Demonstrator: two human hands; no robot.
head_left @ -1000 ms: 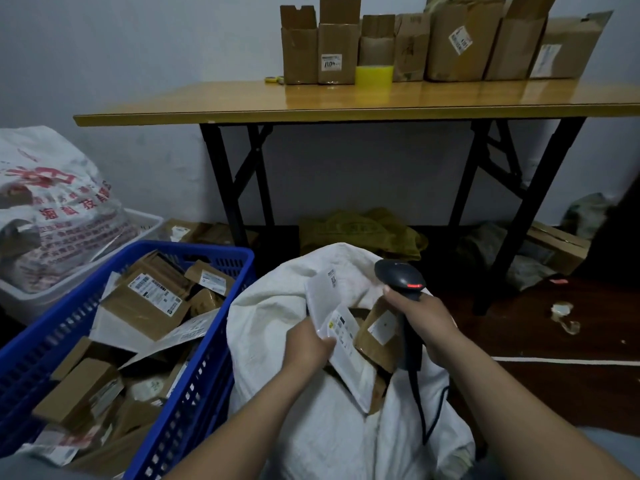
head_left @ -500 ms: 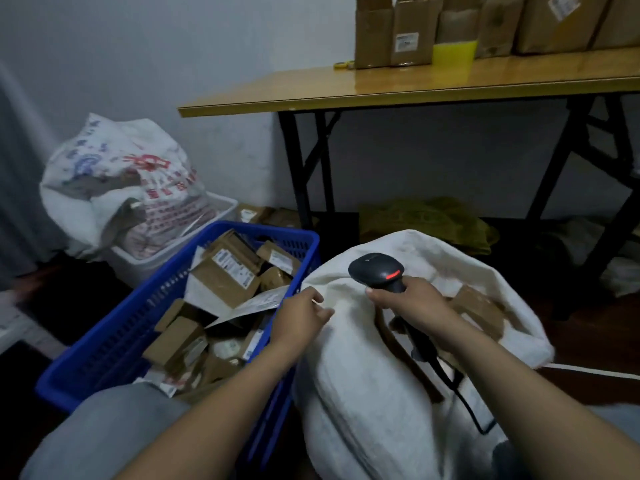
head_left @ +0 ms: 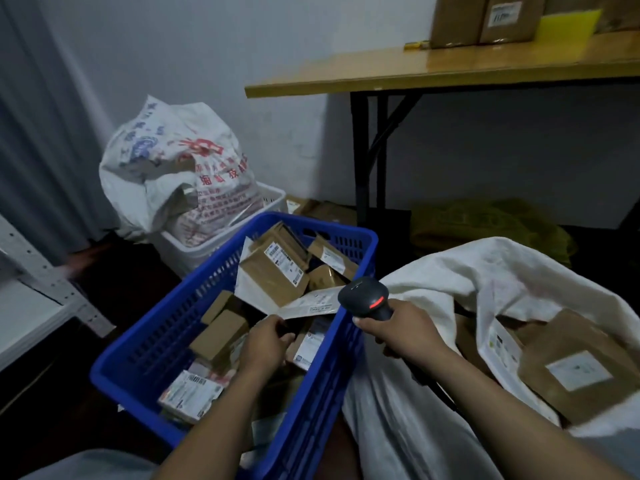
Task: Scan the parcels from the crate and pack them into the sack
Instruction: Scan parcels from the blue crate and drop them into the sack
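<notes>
Pick step: left grip point(head_left: 266, 341) sits in crate point(head_left: 162, 330) at a mailer point(head_left: 311, 301), hold unclear; right grip point(head_left: 398, 330) clasps scanner point(head_left: 367, 299). Next: lift mailer, scan it.

Dark floor point(head_left: 114, 306) carries a blue crate point(head_left: 166, 323), with a white sack point(head_left: 433, 289) touching its right side. A white basket point(head_left: 194, 251) stands just behind the crate. A yellow-green bag point(head_left: 485, 226) lies under the desk point(head_left: 450, 69). The desk top bears cardboard boxes point(head_left: 457, 19) by the wall and a yellow block point(head_left: 568, 24) before them.
</notes>
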